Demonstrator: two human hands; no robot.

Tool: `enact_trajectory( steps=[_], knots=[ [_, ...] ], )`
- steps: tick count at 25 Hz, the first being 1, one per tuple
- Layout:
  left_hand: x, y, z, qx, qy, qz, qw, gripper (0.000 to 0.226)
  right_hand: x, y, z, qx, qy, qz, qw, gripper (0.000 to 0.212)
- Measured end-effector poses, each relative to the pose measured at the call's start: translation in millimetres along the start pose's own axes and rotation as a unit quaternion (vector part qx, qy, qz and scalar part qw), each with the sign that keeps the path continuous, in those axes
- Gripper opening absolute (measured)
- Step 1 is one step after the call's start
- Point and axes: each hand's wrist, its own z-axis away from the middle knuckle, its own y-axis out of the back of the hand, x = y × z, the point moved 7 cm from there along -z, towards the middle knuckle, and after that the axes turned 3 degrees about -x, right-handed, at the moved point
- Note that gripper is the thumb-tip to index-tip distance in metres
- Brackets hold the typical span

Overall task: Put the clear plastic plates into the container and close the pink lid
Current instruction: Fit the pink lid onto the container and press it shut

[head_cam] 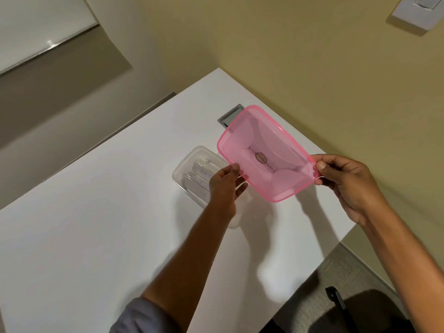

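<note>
So both hands are pinching one pink lid (pixel 265 152) in the air, left hand (pixel 224 187) on its near edge, right hand (pixel 346 181) on a corner. One clear container (pixel 192 174) is sitting below on the white table (pixel 96 212), plates inside too see-through to count. Beige walls. Handwriting's showing, maybe "10G".
</note>
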Motion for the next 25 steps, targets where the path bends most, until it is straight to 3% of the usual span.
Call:
enact_trajectory(
  steps=[4, 11, 16, 25],
  knots=[
    [25.1, 34.3, 4.4, 0.046, -0.063, -0.024, 0.997, 0.018, 14.0, -24.0, -17.3, 0.027, -0.013, 0.004, 1.000, 0.019],
    [43.2, 114.7, 4.8, 0.178, -0.129, -0.054, 0.974, 0.026, 55.2, -95.1, -57.6, 0.008, -0.072, 0.039, 0.997, 0.021],
    [36.2, 154.4, -0.5, 0.225, -0.116, -0.080, 0.964, 0.030, 83.5, -128.2, -79.4, 0.001, -0.109, 0.065, 0.992, 0.020],
    [20.0, 182.2, -10.3, 0.277, -0.082, -0.126, 0.949, 0.015, 111.8, -155.6, -90.8, 0.005, -0.139, 0.119, 0.983, 0.016]
  ],
)
